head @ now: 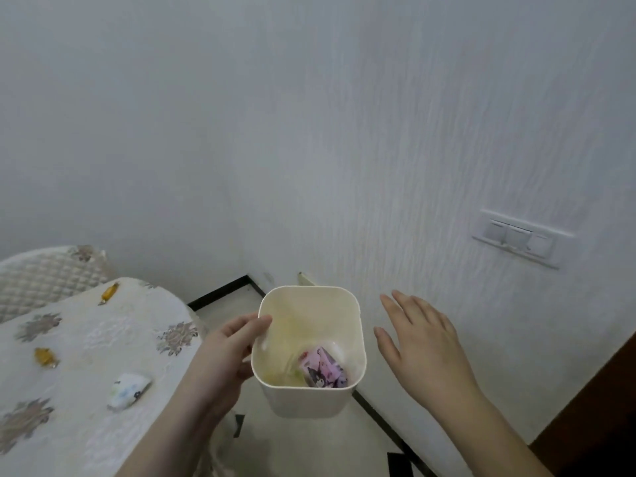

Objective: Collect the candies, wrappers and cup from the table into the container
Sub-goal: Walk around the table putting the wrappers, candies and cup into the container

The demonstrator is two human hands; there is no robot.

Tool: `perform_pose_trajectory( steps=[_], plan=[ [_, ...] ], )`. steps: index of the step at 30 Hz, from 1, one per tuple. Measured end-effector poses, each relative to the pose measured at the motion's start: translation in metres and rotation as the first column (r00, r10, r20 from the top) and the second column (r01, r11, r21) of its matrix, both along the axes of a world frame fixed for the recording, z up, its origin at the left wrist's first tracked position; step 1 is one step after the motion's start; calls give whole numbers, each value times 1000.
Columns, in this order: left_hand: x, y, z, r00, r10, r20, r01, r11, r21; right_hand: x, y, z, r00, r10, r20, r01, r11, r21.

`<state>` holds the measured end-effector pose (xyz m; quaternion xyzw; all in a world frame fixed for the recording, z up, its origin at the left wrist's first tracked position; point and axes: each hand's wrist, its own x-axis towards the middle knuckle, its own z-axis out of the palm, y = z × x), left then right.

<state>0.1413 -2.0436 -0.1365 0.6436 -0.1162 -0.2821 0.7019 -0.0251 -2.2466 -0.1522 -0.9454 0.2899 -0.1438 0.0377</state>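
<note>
On the table (86, 425), under its quilted floral cloth, three things lie near the right edge. An amber candy (45, 357) sits towards the left. A second amber candy (108, 293) lies by the far edge. A white wrapped candy (128, 391) rests closer to me, near the right edge. Just off that edge, my left hand (227, 356) grips the cream container (309, 397) by its left rim, thumb hooked over the lip and fingers curled against the outer wall, so it hangs in the air above the floor. Inside, at the bottom, lies a pink cartoon-printed wrapper (323, 371). My right hand (423, 342) hovers just beside the container's right wall, fingers straight and spread, holding nothing.
</note>
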Motion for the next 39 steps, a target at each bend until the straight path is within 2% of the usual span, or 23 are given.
perform_pose_trajectory(
  steps=[9, 21, 27, 34, 39],
  plan=[
    [90, -12, -16, 981, 195, 9, -195, 980, 26, 114, -40, -13, 984, 174, -40, -175, 985, -3],
    [237, -21, -34, 959, 283, -13, -283, 959, 22, 288, -62, -15, 954, 290, -83, -297, 950, -99],
    [286, -26, -42, 935, 354, 1, -353, 934, 53, 360, -66, -20, 929, 364, -72, -369, 926, -82],
    [329, -21, -51, 875, 482, -52, -476, 874, 93, 461, -77, -31, 851, 518, -79, -524, 849, -72],
    [355, -21, -54, 772, 631, -77, -623, 775, 106, 538, -85, -43, 727, 679, -102, -684, 729, -21]
  ],
)
